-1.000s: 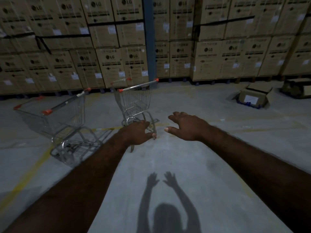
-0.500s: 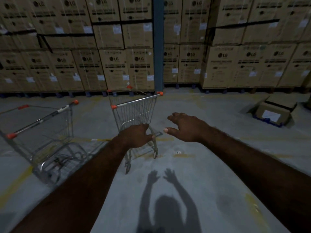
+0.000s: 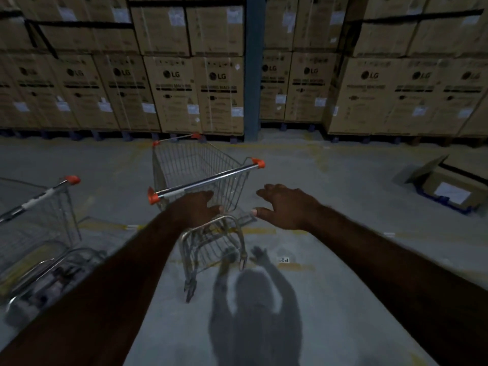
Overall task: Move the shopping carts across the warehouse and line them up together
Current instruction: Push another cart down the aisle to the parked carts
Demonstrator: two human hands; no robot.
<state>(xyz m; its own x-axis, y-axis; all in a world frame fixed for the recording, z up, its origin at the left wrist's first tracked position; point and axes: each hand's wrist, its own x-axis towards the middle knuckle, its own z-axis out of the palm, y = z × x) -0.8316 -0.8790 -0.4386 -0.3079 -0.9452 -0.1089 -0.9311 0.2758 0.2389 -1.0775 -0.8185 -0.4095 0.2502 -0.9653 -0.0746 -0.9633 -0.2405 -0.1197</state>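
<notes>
A wire shopping cart with a metal handle bar and orange end caps stands straight ahead on the concrete floor. My left hand is stretched out just below and in front of its handle, fingers relaxed, holding nothing. My right hand hovers to the right of the handle's right end, fingers spread and loose, apart from the cart. A second cart with the same orange caps stands at the left, partly cut off by the frame edge.
A wall of stacked cardboard boxes on pallets runs across the back, split by a blue steel column. An open carton lies on the floor at the right. Yellow floor lines cross under the cart.
The near cart has come much closer and now sits centred before me; the left cart has slid toward the left edge. Both hands stay stretched out and loose, now right at the handle.
</notes>
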